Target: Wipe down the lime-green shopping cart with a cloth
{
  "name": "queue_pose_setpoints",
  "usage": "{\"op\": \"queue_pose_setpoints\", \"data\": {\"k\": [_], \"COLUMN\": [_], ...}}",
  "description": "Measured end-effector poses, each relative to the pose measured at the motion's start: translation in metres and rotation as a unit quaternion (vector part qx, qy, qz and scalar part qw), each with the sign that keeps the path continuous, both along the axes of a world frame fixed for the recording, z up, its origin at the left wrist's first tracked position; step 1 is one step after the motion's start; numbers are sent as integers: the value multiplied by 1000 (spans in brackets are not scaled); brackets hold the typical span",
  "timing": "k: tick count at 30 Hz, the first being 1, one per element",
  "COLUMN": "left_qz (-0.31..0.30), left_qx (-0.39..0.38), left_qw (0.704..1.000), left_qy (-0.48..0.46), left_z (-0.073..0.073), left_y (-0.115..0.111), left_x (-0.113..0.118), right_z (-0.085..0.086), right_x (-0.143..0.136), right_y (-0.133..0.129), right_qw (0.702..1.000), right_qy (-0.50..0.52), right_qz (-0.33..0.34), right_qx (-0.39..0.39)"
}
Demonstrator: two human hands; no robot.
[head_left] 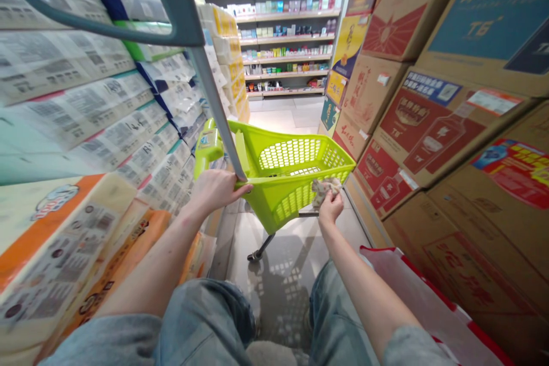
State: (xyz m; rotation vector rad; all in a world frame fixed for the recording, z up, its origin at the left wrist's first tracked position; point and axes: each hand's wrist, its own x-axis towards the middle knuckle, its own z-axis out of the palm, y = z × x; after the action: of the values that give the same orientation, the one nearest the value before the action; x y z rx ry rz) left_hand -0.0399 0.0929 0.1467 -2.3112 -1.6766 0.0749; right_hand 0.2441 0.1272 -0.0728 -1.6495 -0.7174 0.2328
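A lime-green plastic shopping cart basket (278, 186) with a perforated side stands in the middle of the aisle. My left hand (217, 187) is closed on its near left rim, beside the grey metal post (214, 103). At the basket's right side, my right hand (332, 204) pinches a crumpled greyish-beige cloth (319, 193) against or close to the outer wall. A green handle piece (208, 143) sticks out at the cart's left end. No goods can be made out inside the basket.
Stacked white packs (64, 63) and orange-and-cream packs (47, 240) line the left. Cardboard cartons (433, 126) rise along the right, with a red-edged white bag (412, 291) below them. Shelves of small goods (291, 37) cross the far end. A caster (254, 256) rests on the floor.
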Motion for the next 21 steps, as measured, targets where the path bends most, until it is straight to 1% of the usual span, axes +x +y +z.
{"op": "queue_pose_setpoints", "data": {"k": [1, 2, 5, 6, 8, 10, 13, 16, 21], "left_qz": [-1, -1, 1, -1, -4, -9, -11, -8, 3], "left_qx": [1, 1, -1, -2, 0, 3, 12, 20, 21], "left_qw": [1000, 1000, 1000, 1000, 1000, 1000, 1000, 1000, 1000], "left_qy": [-2, -5, -22, -26, -26, -15, 5, 8, -3], "left_z": [0, 0, 0, 0, -1, -2, -3, -3, -4], "left_y": [-1, -1, -2, -2, -1, 0, 3, 6, 6], "left_x": [0, 1, 3, 3, 4, 5, 5, 4, 3], "right_z": [1, 1, -3, -5, -8, -8, -1, 9, 21], "right_x": [5, 6, -1, -5, -7, -3, 10, 18, 18], "right_y": [5, 10, 16, 16, 16, 16, 20, 27, 30], "right_qw": [1000, 999, 989, 986, 980, 970, 951, 947, 959], "right_qy": [-19, -41, -106, -123, -156, -193, -241, -238, -177], "right_qz": [-5, 12, 98, 115, 126, 143, 183, 196, 185], "right_qx": [4, 5, 1, -2, -10, -30, -67, -95, -120]}}
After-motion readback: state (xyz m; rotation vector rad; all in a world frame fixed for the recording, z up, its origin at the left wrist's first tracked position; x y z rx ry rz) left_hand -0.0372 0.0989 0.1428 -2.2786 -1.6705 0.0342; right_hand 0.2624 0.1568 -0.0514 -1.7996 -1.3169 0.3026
